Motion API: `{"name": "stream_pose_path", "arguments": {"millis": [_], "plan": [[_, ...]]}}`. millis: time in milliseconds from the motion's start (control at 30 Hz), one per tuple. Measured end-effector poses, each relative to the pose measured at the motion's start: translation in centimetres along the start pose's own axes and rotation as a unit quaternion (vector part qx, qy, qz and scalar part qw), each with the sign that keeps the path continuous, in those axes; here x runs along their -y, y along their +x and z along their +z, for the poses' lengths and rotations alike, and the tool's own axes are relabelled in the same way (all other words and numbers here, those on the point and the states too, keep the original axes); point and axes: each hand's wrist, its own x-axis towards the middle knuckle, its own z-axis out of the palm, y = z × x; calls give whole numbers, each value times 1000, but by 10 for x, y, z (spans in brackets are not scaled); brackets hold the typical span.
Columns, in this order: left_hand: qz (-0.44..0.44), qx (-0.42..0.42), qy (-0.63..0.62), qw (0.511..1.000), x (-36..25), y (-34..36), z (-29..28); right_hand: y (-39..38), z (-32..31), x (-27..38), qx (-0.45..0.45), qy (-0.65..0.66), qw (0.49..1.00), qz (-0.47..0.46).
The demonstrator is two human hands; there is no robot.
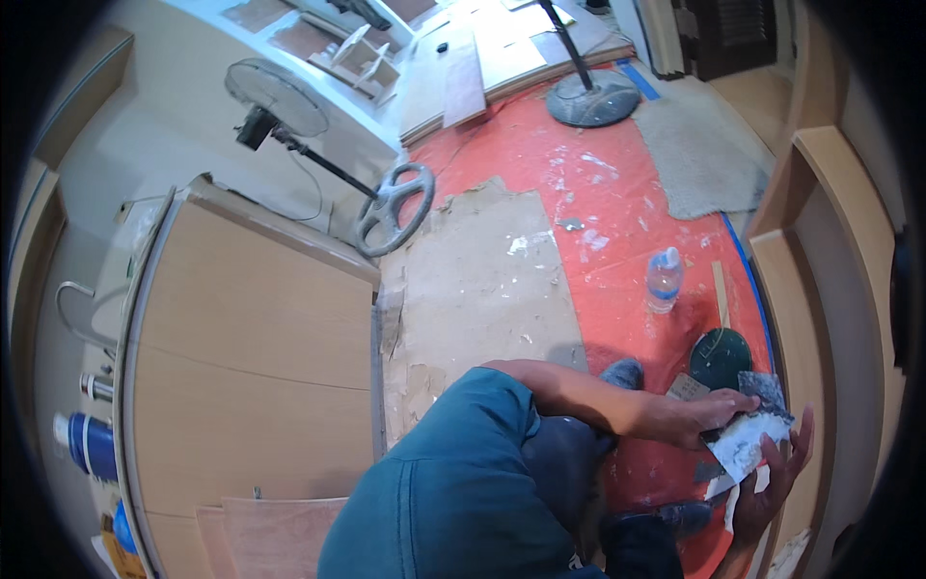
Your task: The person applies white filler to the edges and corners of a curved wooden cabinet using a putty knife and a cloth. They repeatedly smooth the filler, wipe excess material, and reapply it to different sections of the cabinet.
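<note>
Low at the right, my left hand [725,413] reaches across and is closed on a flat piece smeared with white paste [745,446]. My right hand [779,473] is at the near right edge of the same piece, its thumb on the pasted face and its fingers along the side; its grip is partly hidden. A small grey plate [764,388] juts out beyond my left fingers, and I cannot make out whether it is a separate scraper. Just behind my hands lie a dark green round disc [721,355] and a thin wooden strip [721,294].
A clear water bottle [665,280] stands on the red floor sheet [617,203]. Cardboard [473,289] covers the middle floor. Wooden shelving [791,289] rises close at right, a wooden cabinet [260,376] at left. Farther off are a pedestal fan [275,101] and a round pole base [592,99].
</note>
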Motion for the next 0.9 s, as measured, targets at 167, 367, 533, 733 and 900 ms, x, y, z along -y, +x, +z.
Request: {"name": "stream_pose_path", "arguments": {"millis": [167,367,533,733,900], "plan": [[10,28,-29,999,0,-8,1,2,-6,6,-2,-37,999,-29],[-31,46,-48,997,4,5,4,3,-14,6,-17,-42,999,-4],[-37,63,-35,997,5,2,2,-2,-12,11,-35,-40,998,40],[-51,57,-71,995,-3,-6,6,5,-1,24,-76,7,995,65],[25,37,-40,998,-7,6,-5,23,8,19,-96,-87,992,5]]}}
